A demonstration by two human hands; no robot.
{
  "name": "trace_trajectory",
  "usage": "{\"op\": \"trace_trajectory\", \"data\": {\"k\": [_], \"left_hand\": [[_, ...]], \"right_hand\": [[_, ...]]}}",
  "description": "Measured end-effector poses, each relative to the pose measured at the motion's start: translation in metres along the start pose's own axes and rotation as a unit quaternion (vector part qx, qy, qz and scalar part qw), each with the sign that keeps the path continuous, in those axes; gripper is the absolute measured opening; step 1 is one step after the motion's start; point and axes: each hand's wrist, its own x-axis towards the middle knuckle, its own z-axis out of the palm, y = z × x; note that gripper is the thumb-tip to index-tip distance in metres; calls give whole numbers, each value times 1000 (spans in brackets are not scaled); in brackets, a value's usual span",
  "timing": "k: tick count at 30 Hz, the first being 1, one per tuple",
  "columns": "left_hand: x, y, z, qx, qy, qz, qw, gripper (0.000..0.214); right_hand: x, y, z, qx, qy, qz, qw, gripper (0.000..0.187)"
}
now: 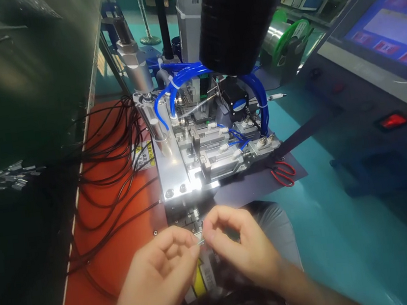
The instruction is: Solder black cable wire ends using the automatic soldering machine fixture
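Observation:
My left hand (166,271) and my right hand (239,244) meet low in the middle of the view, both closed in a pinch. Between the fingertips is a small metal connector (200,240), which seems to sit on the end of a thin black cable; the cable itself is mostly hidden by my hands. Just beyond the fingers stands a metal fixture machine (203,147) with blue air hoses (179,78) and a shiny base plate (173,176).
Several black cables (111,159) loop over the orange mat (122,217) at left. Red-handled scissors (283,172) lie right of the machine. A grey console with a screen (389,30) and a red switch (392,121) stands at right. Small metal parts (9,174) lie on a dark surface, far left.

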Motion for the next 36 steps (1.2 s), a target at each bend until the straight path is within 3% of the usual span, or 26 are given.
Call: {"op": "trace_trajectory", "data": {"k": [12,24,28,33,36], "left_hand": [[0,6,1,-46,10,-37,998,40],[-1,8,-1,-58,0,-23,998,32],[-2,13,0,-42,15,-23,999,34],[-1,20,5,-9,58,8,998,33],[-2,17,7,13,68,22,997,29]], "right_hand": [[-3,1,-5,15,-10,7,1000,8],[-7,5,2,30,1,17,999,7],[-12,6,3,-70,49,-66,994,8],[-16,4,3,-208,78,-197,955,11],[-16,0,0,-261,67,-237,933,11]]}}
